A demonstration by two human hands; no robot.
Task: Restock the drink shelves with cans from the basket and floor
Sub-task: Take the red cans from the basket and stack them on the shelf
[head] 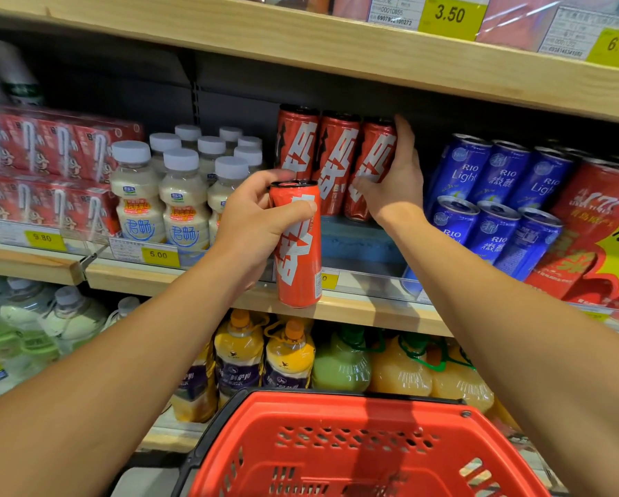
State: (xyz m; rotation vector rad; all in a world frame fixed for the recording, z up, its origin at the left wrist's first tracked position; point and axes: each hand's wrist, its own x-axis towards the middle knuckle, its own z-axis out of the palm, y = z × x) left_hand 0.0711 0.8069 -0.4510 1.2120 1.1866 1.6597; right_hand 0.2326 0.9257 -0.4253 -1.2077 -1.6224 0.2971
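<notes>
My left hand [261, 217] grips a tall red can [298, 252] by its upper part, holding it upright in front of the middle shelf's edge [200, 278]. Three matching red cans [322, 156] stand in a row at the back of that shelf. My right hand [395, 181] wraps around the rightmost of them [372, 156], thumb in front and fingers along its right side. A bare blue patch of shelf [358, 242] lies in front of the row. The red shopping basket [336, 417] sits below, its inside mostly out of sight.
White-capped milky bottles [182, 195] stand left of the red cans, red drink cartons [46, 166] further left. Blue Rio cans [494, 202] and a red beer case [598, 227] fill the right. Juice bottles [290, 356] line the lower shelf. The upper shelf board [336, 48] hangs close above.
</notes>
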